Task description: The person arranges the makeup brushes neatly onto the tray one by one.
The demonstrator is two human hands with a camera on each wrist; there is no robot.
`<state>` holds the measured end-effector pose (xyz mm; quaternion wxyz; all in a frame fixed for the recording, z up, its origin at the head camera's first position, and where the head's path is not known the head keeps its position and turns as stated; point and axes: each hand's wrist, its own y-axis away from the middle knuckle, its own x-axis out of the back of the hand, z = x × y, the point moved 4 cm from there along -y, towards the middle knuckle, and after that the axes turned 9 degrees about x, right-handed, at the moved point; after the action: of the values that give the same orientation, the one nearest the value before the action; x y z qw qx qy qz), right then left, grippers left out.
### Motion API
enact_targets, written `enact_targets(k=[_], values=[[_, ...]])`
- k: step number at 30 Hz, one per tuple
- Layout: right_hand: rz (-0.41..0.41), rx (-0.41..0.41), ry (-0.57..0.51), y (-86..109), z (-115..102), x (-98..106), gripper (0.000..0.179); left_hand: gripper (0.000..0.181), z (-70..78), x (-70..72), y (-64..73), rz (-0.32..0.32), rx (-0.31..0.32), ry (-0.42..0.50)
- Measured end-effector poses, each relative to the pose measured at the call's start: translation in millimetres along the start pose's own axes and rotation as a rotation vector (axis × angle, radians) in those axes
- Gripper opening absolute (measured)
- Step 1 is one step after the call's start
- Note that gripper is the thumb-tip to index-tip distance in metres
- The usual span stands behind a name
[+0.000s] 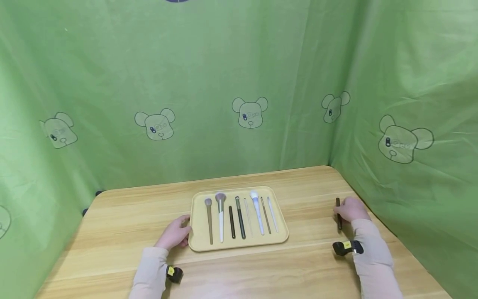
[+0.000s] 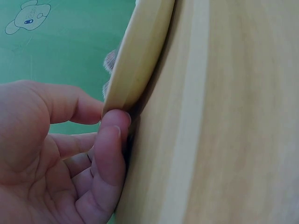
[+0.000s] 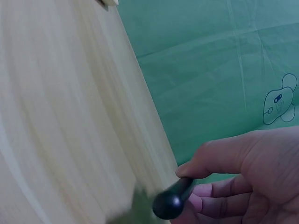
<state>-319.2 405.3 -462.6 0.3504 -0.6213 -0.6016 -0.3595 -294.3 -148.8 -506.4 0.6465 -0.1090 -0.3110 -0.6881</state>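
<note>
A shallow yellow tray (image 1: 200,220) lies on the wooden table, with several makeup brushes in a row inside it. My left hand (image 1: 174,233) holds the tray's left rim; in the left wrist view its thumb and a finger meet at the tray edge (image 2: 140,56). Off to the right, my right hand (image 1: 352,209) pinches a slim black stick (image 1: 339,223) near the table. Its shiny rounded end (image 3: 169,206) faces the right wrist camera; what kind of makeup tool it is I cannot tell.
Among the tray's contents are a fluffy brush with a white handle (image 1: 221,224), a pale blue brush (image 1: 258,216) and a short black stick (image 1: 232,222). Green curtains (image 1: 209,83) hang behind the table (image 1: 298,265) and at both sides.
</note>
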Motion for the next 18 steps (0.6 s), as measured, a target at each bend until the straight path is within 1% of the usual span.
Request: enact_targets(k=[5, 11, 18], values=[[0.031, 0.025, 0.01, 1.6, -11, 5, 0.027, 0.057, -0.8, 0.0, -0.4, -0.004, -0.002, -0.001], [0.064, 0.081, 0.033, 4.1, -32, 11, 0.029, 0.057, 0.2, 0.6, 0.9, -0.006, -0.003, 0.005], [0.086, 0.103, 0.03, 6.9, -56, 11, 0.022, 0.058, 1.2, 0.8, 1.8, -0.003, -0.003, 0.006]])
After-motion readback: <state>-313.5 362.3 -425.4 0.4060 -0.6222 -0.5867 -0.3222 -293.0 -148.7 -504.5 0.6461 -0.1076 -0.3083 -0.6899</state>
